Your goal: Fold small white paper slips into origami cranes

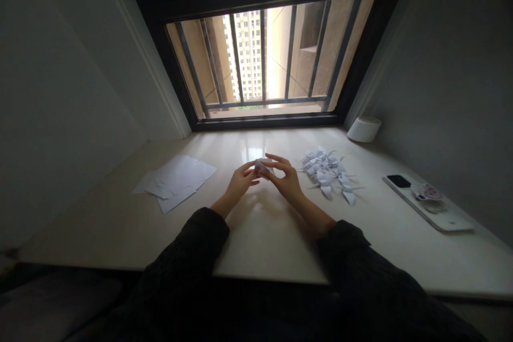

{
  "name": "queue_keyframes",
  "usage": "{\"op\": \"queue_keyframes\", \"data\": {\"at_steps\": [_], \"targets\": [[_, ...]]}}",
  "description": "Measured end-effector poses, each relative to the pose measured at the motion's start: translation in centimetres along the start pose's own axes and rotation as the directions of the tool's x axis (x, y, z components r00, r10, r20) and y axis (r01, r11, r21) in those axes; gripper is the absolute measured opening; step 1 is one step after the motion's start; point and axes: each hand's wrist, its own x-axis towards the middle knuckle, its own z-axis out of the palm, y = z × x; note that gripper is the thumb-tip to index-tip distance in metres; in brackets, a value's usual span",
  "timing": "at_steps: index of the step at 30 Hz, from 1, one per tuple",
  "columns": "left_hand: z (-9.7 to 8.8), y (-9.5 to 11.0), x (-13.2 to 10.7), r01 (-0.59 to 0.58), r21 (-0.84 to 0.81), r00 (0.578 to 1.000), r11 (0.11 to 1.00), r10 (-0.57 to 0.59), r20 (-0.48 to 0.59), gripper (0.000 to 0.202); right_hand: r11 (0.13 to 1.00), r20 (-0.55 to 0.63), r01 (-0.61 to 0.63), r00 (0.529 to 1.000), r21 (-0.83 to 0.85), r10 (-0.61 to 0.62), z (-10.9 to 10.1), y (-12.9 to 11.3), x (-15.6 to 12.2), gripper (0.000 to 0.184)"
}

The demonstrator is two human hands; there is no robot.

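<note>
Both my hands meet over the middle of the pale tabletop (260, 230) and pinch one small folded white paper piece (262, 164). My left hand (241, 179) grips its left side with curled fingers. My right hand (284, 175) holds its right side between thumb and fingers. The paper piece is lifted a little above the table. To the right of my right hand lies a heap of several folded white paper figures (326, 171). To the left of my left hand lie flat white paper sheets (176, 180). Dark sleeves cover both forearms.
A white phone (427, 203) lies at the right with a small round sticker-like item (427, 191) on it. A white round container (364, 129) stands at the back right by the barred window (264, 59). Walls close in on both sides.
</note>
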Motion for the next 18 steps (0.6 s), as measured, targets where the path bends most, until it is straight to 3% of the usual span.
{"op": "queue_keyframes", "data": {"at_steps": [4,11,15,18], "targets": [[0.0,0.1,0.0,-0.021,0.052,1.000,0.998,0.021,-0.001,0.041,1.000,-0.019,-0.029,0.999,-0.006,0.029,0.1,0.5,0.1,0.021],[0.3,0.6,0.1,-0.219,0.063,0.970,0.974,0.225,-0.093,0.036,0.999,-0.026,-0.023,0.999,-0.049,0.022,0.3,1.0,0.2,0.018],[0.3,0.6,0.1,-0.173,0.042,0.971,0.984,0.177,-0.159,0.036,0.999,-0.030,-0.033,0.999,-0.002,0.033,0.5,1.8,0.2,0.018],[0.3,0.6,0.0,-0.110,-0.001,0.975,0.994,0.107,-0.195,0.038,0.987,0.031,-0.138,0.990,0.077,0.136,0.6,2.0,0.2,0.024]]}}
